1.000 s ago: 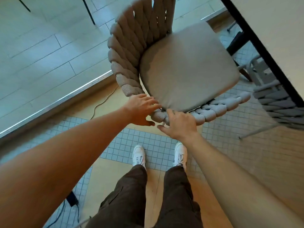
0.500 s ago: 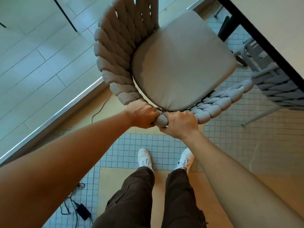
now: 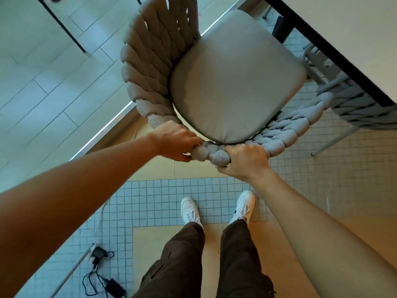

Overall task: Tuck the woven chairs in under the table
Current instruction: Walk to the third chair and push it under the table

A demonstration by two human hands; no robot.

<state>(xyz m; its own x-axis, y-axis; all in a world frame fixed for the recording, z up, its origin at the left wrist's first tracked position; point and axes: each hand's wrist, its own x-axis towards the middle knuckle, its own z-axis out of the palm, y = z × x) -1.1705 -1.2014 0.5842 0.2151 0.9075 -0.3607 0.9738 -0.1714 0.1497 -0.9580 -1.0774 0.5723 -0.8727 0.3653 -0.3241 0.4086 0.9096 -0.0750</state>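
Observation:
A woven chair [image 3: 148, 67] with thick grey rope weave and a grey seat cushion [image 3: 236, 78] stands in front of me, its seat facing the table [image 3: 354, 24] at the upper right. My left hand [image 3: 176, 141] and my right hand [image 3: 247, 161] both grip the top of its rope back, side by side. The cushion's far corner lies close to the table's dark edge. A second woven chair [image 3: 361, 104] sits partly under the table on the right.
A dark table leg [image 3: 281, 29] stands beyond the cushion. A floor track [image 3: 103, 131] runs diagonally on the left. Cables and a power adapter [image 3: 101, 274] lie on the tiled floor at lower left. My feet stand just behind the chair.
Both hands went from touching the chair back to gripping it. They now sit a little further apart on the rope, and the chair has shifted toward the table.

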